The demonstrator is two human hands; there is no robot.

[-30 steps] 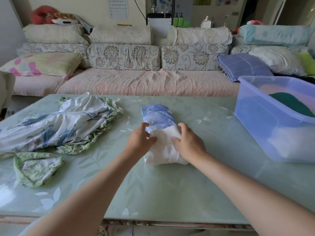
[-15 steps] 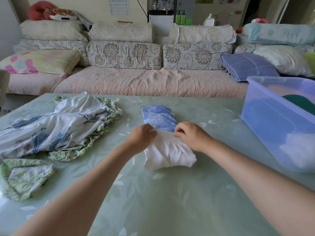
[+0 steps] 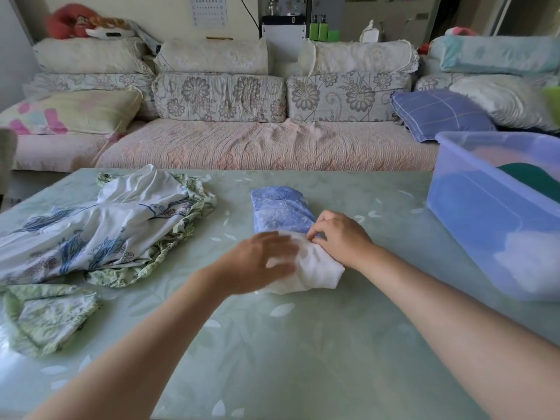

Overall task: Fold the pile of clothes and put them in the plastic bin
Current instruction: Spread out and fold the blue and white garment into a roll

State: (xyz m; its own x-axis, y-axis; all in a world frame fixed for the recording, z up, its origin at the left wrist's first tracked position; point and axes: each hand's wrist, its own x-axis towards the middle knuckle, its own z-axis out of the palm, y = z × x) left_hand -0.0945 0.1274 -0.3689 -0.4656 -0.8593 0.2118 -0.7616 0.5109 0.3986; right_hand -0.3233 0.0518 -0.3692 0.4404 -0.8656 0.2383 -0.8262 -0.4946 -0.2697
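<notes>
The part-folded garment lies on the counter. The bin is at 3 o'clock and the pile at 9. The right hand pinches the fold edge. The left hand, blurred, lies flat-fingered on the white end. Best to pinch firmly and press the fold tight before lifting.

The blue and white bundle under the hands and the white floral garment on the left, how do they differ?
The blue and white bundle is folded into a compact packet; the white floral garment lies spread and rumpled. The left hand rests on the bundle and the right hand pinches it; nobody touches the floral garment. Both lie on the table, outside the plastic bin.
</notes>
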